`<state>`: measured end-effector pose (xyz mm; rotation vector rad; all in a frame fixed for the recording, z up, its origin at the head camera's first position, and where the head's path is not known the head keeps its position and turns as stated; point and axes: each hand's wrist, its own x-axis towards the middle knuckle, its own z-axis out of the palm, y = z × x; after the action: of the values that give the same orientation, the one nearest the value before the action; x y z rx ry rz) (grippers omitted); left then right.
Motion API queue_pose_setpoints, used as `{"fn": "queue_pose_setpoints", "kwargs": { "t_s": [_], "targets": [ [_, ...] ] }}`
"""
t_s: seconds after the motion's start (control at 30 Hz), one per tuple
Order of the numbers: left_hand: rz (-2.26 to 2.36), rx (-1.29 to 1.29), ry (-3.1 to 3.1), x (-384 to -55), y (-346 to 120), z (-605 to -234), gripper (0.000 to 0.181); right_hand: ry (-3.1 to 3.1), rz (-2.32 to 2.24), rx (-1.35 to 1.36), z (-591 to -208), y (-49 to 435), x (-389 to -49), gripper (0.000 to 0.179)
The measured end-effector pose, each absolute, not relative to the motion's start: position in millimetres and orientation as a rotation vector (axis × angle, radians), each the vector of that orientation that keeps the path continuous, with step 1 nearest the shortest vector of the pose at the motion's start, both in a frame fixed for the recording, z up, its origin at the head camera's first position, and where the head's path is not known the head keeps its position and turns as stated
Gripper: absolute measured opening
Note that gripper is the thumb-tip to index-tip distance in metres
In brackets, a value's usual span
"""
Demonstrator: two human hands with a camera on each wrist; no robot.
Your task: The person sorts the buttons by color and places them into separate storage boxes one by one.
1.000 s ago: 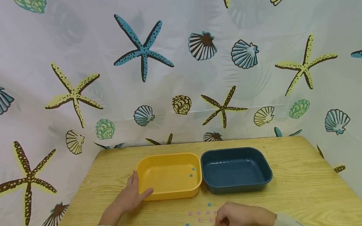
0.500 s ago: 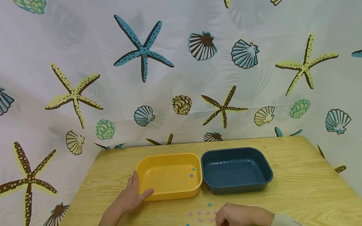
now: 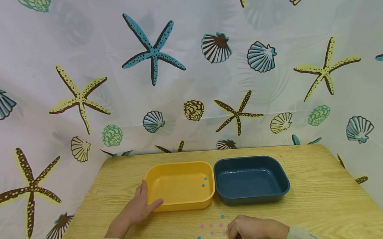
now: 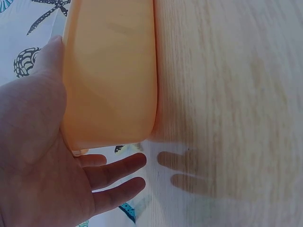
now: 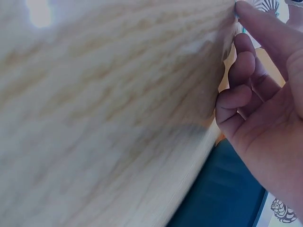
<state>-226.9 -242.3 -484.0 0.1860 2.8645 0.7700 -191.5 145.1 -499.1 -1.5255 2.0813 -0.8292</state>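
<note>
My left hand [image 3: 134, 209] rests against the front left corner of the yellow tray [image 3: 182, 205]. Its thumb lies on the front rim, and its fingers run along the left side; the left wrist view shows several fingers [image 4: 116, 172] out straight. Two small blue buttons [image 3: 203, 185] lie inside this tray. My right hand [image 3: 249, 229] is down at the table, right of the loose pink buttons [image 3: 211, 225]. In the right wrist view its thumb and index finger meet the tabletop, with a sliver of blue button [image 5: 236, 15] at the tip; most is hidden. Its other fingers are curled.
A dark blue tray [image 3: 252, 200] stands right beside the yellow one. Blue buttons [image 3: 222, 216] lie around the pink group on the wooden table [image 3: 323, 199]. A cloth [image 3: 183, 70] printed with shells and starfish hangs behind and at both sides.
The head view has shifted very slightly. Both hands, the trays and the buttons stay where they were.
</note>
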Motion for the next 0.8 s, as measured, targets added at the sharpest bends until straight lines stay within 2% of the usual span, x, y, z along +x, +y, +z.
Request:
{"fn": "queue_pose_setpoints", "kwargs": {
  "t_s": [0.57, 0.8],
  "targets": [
    [0.777, 0.198, 2.865, -226, -241, -482, 0.109, 2.129, -0.783, -1.455, -499, 149, -196, 0.006],
    [0.781, 0.193, 2.858, -226, -241, -482, 0.108, 2.109, -0.887, -1.31, -493, 156, -196, 0.01]
  ]
}}
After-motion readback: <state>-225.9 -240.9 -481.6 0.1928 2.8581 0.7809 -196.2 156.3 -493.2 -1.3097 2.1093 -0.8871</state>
